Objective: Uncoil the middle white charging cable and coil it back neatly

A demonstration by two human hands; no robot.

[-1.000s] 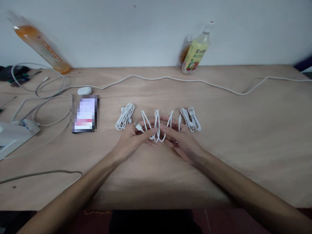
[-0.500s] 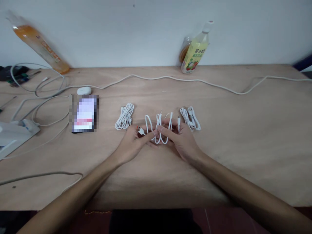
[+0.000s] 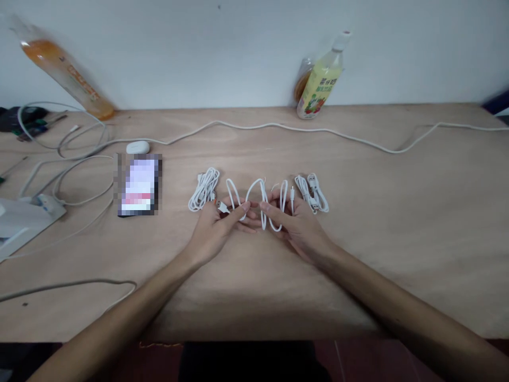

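Note:
A white cable (image 3: 253, 185) hangs in loose loops between my two hands above the middle of the table. My left hand (image 3: 217, 225) pinches its left part, with the USB plug (image 3: 222, 207) by the thumb and index finger. The right part is gripped by my right hand (image 3: 300, 225), and a small connector (image 3: 292, 193) points up there. Just beyond my left hand lies a coiled white cable bundle (image 3: 204, 189). Another folded white bundle (image 3: 312, 192) rests beyond my right hand.
A phone (image 3: 140, 185) and a white case (image 3: 137, 147) lie on the left, near a power strip (image 3: 29, 225) and tangled cables. An orange bottle (image 3: 67, 79) and a yellow bottle (image 3: 321, 82) lean on the wall. A long cable (image 3: 272, 125) crosses the table.
My hands have moved slightly apart, and the cable loops between them are spread wider. The USB plug has shifted a little left and up.

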